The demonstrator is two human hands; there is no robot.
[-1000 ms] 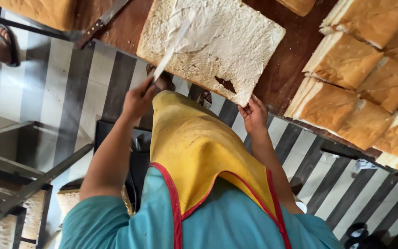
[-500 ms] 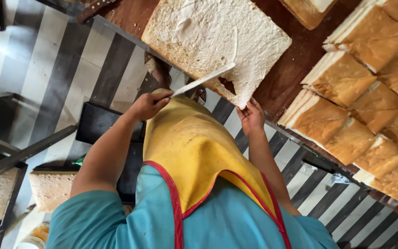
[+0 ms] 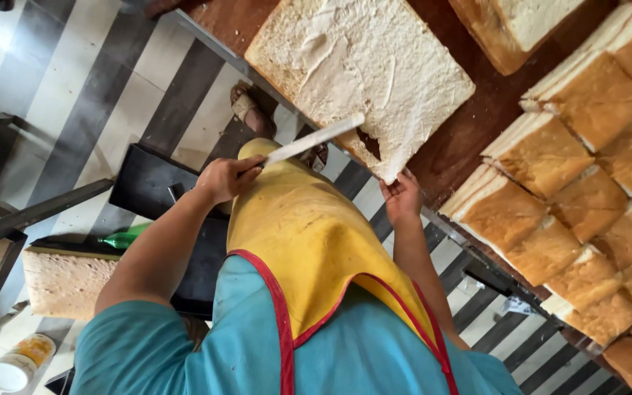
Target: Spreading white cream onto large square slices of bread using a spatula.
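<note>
A large flat slab of white bread [image 3: 360, 66], smeared with a pale spread, lies on a dark brown wooden table [image 3: 477, 124]. My left hand [image 3: 224, 178] grips the handle of a long white spreading knife [image 3: 316, 139]. Its blade points up and to the right, across the slab's near edge. My right hand [image 3: 401, 196] pinches the slab's near corner, beside a small hole in the bread. A yellow apron with red trim over a teal shirt fills the lower middle.
Several golden-crusted bread loaves [image 3: 587, 168] crowd the table's right side. Below the table are a striped floor, a sandalled foot [image 3: 250, 110], a black tray [image 3: 148, 190], a green bottle [image 3: 122, 238], another bread slab [image 3: 64, 281] and a white-lidded jar [image 3: 16, 366].
The knife has swung from upright over the slab's left part to a low slant along its near edge. My right hand has stayed on the corner.
</note>
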